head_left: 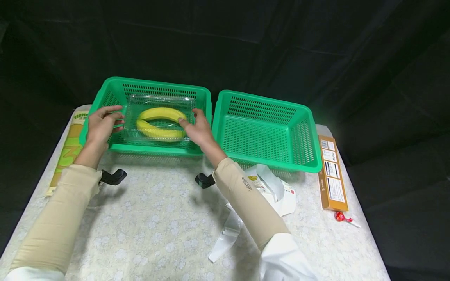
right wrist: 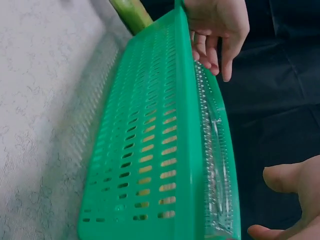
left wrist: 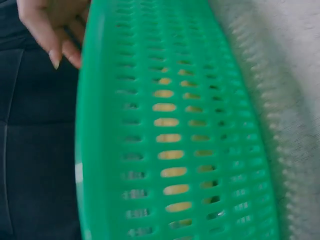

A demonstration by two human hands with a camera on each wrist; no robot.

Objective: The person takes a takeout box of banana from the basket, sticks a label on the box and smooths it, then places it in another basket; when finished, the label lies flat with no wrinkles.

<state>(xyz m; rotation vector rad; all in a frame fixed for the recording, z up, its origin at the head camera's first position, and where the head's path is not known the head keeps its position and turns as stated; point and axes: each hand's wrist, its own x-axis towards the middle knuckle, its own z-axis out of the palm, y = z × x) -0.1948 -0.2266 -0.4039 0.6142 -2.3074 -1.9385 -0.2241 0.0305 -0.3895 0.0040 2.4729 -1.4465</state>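
Note:
A clear plastic box (head_left: 131,117) with yellow bananas (head_left: 161,113) in it lies inside the left green basket (head_left: 154,149). At the box's left end is my left hand (head_left: 102,124), its fingers spread a little and loosely bent over the basket. My right hand (head_left: 199,127) is over the box's right end, thumb apart from the fingers. In the right wrist view the clear lid (right wrist: 215,160) shows just below the basket rim, with thumb and fingers spread beside it. Through the basket's slots in the left wrist view, the bananas (left wrist: 170,137) show as yellow patches.
A second green basket (head_left: 268,166) stands to the right. In front of it lie crumpled white wrappers (head_left: 284,201). An orange box (head_left: 334,175) and a red lollipop (head_left: 340,216) are at the right edge. A yellow-green packet (head_left: 68,150) lies at the left edge.

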